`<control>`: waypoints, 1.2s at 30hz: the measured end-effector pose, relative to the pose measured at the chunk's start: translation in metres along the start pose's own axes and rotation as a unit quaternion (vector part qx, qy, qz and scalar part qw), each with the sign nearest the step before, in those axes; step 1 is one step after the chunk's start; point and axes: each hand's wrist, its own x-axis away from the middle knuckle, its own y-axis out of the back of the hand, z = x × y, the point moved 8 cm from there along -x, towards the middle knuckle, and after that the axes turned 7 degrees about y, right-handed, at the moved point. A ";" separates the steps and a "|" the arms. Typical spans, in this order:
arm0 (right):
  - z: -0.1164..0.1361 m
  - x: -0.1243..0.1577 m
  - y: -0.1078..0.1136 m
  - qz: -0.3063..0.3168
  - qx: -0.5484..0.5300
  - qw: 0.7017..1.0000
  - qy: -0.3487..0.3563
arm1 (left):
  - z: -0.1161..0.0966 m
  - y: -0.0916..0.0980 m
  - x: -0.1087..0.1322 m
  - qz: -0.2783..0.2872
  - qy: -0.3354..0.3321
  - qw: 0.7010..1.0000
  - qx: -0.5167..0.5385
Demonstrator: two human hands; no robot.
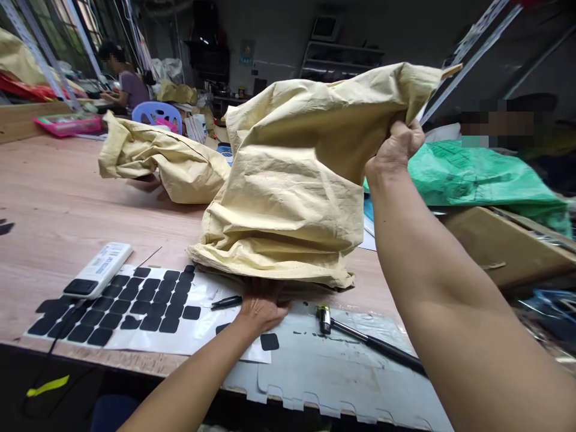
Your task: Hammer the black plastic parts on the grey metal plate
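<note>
Wooden table [58, 186] | grey mat [319, 372] | white sheet [202, 336] | pink tray [74, 128] | big beige bag [292, 198], possibly touching

Cloth bag [292, 186]: pale yellow, plain; cloth bundle [193, 171] behind, same shade. Tabletop [49, 174]: lt pinkish-brown w/ wood grain. White sheet [204, 327] w/ blk rounded squares [169, 324] in grid rows. Plastic device [108, 264]: white w/ bluish print & blk patch. Mallet [373, 343]: blk handle, silvery head w/ yellow end. Mat [324, 378]: grey w/ dk specks. Sack [477, 174]: bright green w/ dk print. Chair [157, 109]: blue-violet. Tray [96, 127]: hot pink.
</note>
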 end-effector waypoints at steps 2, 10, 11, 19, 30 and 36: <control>0.012 0.020 0.016 -0.067 0.021 0.996 0.045 | 0.000 0.001 -0.001 0.001 0.004 1.000 0.003; -0.003 0.096 0.036 0.068 0.119 0.980 -0.143 | -0.005 0.013 -0.002 -0.068 -0.011 0.998 -0.014; -0.016 0.114 0.040 0.098 0.132 0.966 -0.200 | -0.005 0.013 -0.002 -0.068 -0.012 0.997 -0.017; -0.088 0.208 0.077 0.043 0.261 0.902 -0.341 | -0.004 0.004 -0.005 -0.059 -0.010 0.997 -0.050; -0.018 0.099 0.040 -0.075 0.078 0.991 -0.078 | 0.008 0.007 -0.079 -0.050 0.026 0.998 -0.008; -0.018 0.140 0.058 -0.032 0.060 0.986 -0.154 | 0.004 0.015 -0.070 0.056 0.056 0.996 -0.043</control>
